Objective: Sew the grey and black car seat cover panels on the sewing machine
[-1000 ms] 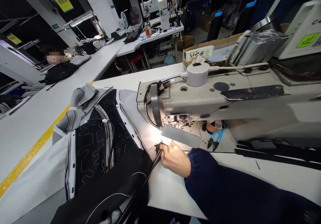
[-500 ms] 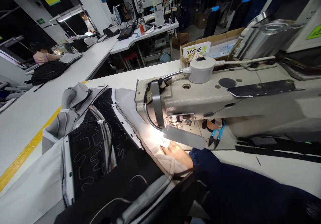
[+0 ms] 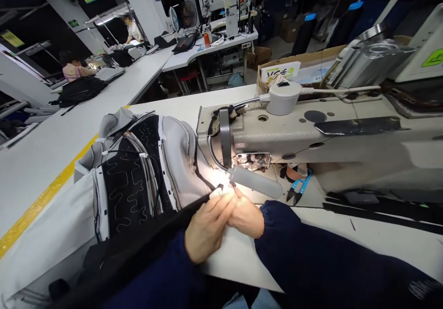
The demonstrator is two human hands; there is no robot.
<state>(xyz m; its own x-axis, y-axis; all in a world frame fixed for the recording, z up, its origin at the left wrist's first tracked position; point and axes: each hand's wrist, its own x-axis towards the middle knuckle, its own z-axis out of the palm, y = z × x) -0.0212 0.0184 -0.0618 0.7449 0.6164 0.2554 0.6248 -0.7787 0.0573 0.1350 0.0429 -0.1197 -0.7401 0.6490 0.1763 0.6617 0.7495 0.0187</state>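
A grey and black padded fabric cover (image 3: 178,149) with white edge strips, wires and squiggly stitched lines lies left of the sewing machine (image 3: 294,138). My left hand (image 3: 209,223) is closed on the cover's edge just in front of the machine's needle area. Right beside it, touching, my right hand (image 3: 246,214) pinches the same edge. Bright light from the lamp (image 3: 258,183) washes out the fingertips, so the exact grip is partly hidden. A small whitish piece shows at the left fingertips. Blue-handled thread snips (image 3: 300,188) lie on the machine bed, right of my hands.
The white table (image 3: 44,189) carries a yellow tape line at left. Behind the machine stands an open cardboard box (image 3: 311,59). Another sewing machine (image 3: 228,11) stands on a far table. Two people work at the back left.
My left hand has come into view and joined the right at the fabric edge. The cover has been folded up and shifted near the needle. The white label under my right fingers no longer shows clearly.
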